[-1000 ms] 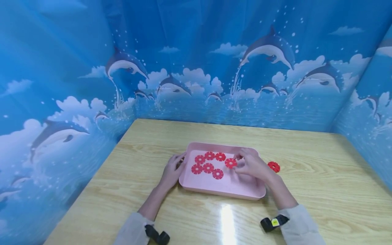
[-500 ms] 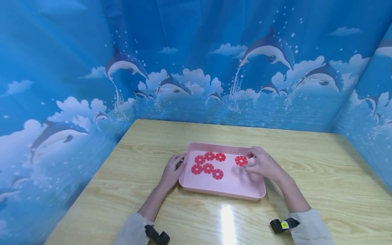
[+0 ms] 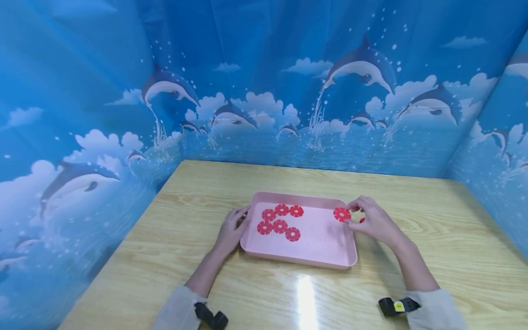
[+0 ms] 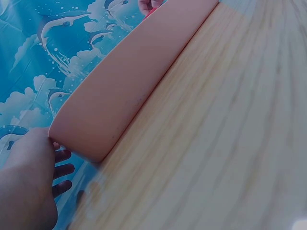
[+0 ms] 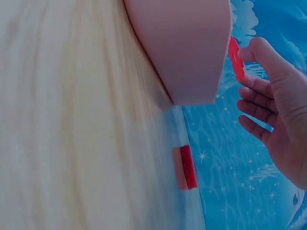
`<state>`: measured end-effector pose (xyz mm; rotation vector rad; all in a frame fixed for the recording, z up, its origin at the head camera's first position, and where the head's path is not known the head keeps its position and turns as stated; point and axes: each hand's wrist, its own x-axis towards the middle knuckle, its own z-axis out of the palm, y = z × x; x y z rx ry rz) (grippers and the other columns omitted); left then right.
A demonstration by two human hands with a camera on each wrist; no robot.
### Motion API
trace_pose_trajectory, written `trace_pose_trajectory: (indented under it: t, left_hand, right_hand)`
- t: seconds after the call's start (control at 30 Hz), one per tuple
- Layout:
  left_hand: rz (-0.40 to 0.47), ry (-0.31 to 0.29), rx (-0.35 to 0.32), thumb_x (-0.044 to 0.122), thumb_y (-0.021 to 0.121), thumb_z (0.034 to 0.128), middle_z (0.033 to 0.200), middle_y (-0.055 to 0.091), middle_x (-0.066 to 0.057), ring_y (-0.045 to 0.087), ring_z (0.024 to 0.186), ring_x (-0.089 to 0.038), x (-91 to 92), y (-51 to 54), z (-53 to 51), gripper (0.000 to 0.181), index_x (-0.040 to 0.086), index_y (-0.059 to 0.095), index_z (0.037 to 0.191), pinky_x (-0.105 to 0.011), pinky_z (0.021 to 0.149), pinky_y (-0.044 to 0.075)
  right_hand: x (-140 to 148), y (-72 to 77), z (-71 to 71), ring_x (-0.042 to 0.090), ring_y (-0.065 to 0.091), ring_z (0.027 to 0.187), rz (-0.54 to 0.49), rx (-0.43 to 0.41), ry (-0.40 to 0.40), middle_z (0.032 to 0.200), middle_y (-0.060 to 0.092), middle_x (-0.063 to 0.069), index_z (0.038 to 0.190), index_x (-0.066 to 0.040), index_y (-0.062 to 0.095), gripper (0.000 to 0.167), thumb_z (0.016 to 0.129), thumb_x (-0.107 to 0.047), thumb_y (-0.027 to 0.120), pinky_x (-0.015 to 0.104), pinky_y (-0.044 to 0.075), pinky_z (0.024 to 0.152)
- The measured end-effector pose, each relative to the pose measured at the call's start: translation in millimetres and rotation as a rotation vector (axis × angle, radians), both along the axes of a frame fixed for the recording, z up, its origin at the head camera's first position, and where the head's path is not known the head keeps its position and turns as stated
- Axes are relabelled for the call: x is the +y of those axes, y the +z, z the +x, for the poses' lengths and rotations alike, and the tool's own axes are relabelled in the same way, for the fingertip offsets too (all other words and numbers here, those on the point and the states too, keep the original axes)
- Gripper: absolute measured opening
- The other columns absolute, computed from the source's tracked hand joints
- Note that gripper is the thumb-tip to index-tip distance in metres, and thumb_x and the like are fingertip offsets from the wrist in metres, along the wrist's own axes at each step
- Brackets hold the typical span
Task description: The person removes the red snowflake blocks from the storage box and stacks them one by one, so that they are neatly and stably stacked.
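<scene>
A shallow pink tray [image 3: 317, 247] lies on the table. My left hand [image 3: 228, 233] rests against its left wall, thumb and fingers touching near the rim; the left wrist view shows several fingers beyond the tray's corner. Above the tray's right end, my right hand [image 3: 377, 224] pinches a red notched interlocking disc [image 3: 342, 214] between thumb and forefinger. In the right wrist view that disc [image 5: 235, 58] stands nearly edge-on, with the other fingers loosely bent. Several like red discs [image 3: 280, 226] lie in two rows in the tray's left half.
Right of the tray, a red piece [image 5: 189, 166] sits on the wooden table [image 3: 433, 229]; in the head view the right hand mostly covers it. A blue dolphin-print curtain [image 3: 264, 82] stands along the table's back and sides.
My right hand has carried the pinched disc rightward, from beside the other discs to the tray's right rim. My left hand and the discs in the tray have stayed in place.
</scene>
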<state>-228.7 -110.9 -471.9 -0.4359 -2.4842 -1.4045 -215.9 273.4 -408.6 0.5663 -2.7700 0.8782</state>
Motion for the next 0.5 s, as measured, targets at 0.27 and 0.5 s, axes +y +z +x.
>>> trace_pose_trajectory:
  t: [0.27,0.5]
  left_hand:
    - [-0.009,-0.005,-0.003,0.016,0.055,0.0925,0.110,0.054,-0.010,0.055,0.093,-0.023,-0.3,0.2,-0.2,0.037,0.005,0.053,0.128,-0.039,0.084,0.046]
    - [-0.010,0.005,-0.008,0.015,0.056,0.0923,0.109,0.054,-0.010,0.055,0.093,-0.023,0.6,1.0,0.1,0.037,0.006,0.054,0.128,-0.039,0.084,0.045]
  right_hand:
    - [19.1,0.9,4.8,0.029,0.050,0.088,0.014,0.042,-0.049,0.092,0.054,0.009,0.099,0.001,0.060,0.034,0.071,-0.010,0.076,0.048,0.045,0.077]
    - [34.3,-2.2,9.1,0.030,0.050,0.087,0.004,0.065,-0.084,0.091,0.054,0.010,0.097,0.001,0.061,0.031,0.071,-0.009,0.075,0.049,0.044,0.075]
